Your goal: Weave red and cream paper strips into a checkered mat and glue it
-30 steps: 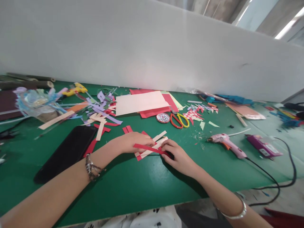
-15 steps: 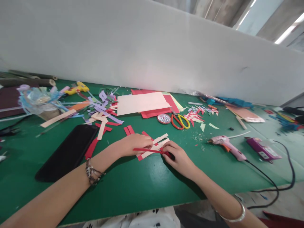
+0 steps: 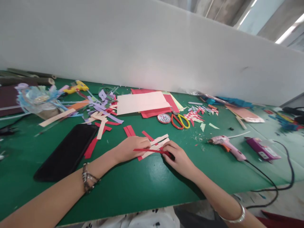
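Note:
Pale pink and red paper strips lie crossed and partly woven together in front of me. My left hand rests over their left side, fingers bent and pressed together on the strips; the fingertips are partly hidden. My right hand is closed at the right side, pinching the end of a narrow red paper strip. That strip slants across the front of the weave, its free end near my left hand. Behind my left hand, red strip ends stick out.
A black phone-like slab lies left, beside coloured paper scraps. Behind are pink paper sheets, scissors and a round patterned tin. To the right lie a pink glue gun with a cord and a purple box.
My left hand has shifted slightly left, baring a little more of a red strip behind it. The right hand and the narrow red strip stay nearly in place.

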The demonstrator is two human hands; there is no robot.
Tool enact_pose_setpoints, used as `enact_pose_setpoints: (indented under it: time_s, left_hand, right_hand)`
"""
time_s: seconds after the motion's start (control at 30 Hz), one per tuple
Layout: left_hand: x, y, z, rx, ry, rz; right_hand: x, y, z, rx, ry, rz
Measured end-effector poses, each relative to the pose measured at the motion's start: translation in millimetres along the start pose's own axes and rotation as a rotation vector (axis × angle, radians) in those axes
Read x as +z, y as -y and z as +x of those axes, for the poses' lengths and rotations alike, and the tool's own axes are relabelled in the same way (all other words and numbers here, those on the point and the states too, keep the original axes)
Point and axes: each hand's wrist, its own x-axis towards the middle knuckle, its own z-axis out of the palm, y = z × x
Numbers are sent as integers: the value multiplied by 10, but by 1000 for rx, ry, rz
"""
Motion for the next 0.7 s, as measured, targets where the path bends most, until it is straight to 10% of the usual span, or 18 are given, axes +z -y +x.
enact_pose_setpoints:
  time_s: [0.7]
  left_hand:
    - [25,19,6,-105,-10,-295]
  right_hand:
    - [11,3,1,-2,-14,-6]
